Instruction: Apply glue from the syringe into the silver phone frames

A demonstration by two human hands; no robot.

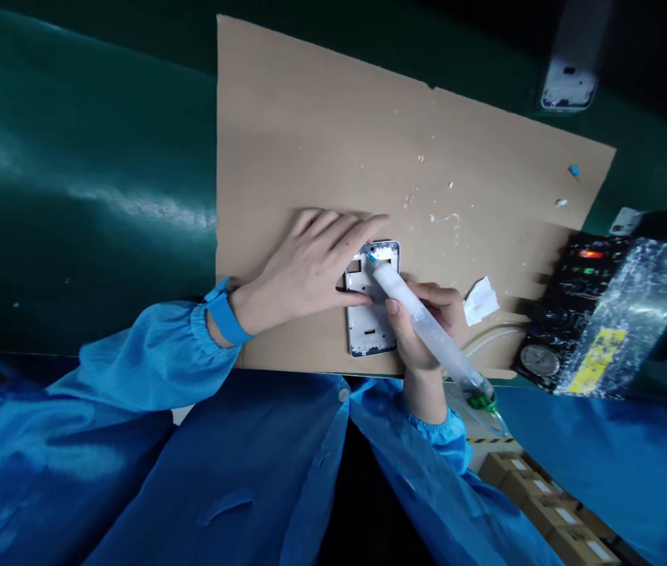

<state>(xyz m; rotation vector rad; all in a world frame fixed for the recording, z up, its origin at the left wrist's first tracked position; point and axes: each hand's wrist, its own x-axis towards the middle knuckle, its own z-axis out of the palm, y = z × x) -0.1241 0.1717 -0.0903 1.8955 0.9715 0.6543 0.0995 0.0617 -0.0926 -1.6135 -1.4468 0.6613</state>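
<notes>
Fingers of the right hand (424, 326) close around the barrel of a clear syringe dispenser (427, 330), held like a pen so its blue tip rests on the upper edge of a silver phone frame (371, 310). That slanted hold appears to let the tip follow the frame's rim closely. The left hand (309, 267) lies flat with fingers spread across the upper left of the phone frame, its grip open and pressing rather than clasping, seemingly to stop the frame sliding under the tip. A blue wristband (225, 314) sits at that wrist, beside the cuff of a blue gown.

The phone frame lies on a cardboard sheet (309, 126), likely laid to catch stray drips; small white specks dot it above the frame. Right of the frame lies a scrap of white paper (480, 300), and further right stands a black control box (569, 314) with lit indicators and a gauge. A clear tube runs from the syringe's green end toward that box. The cardboard rests on a dark green bench (74, 196).
</notes>
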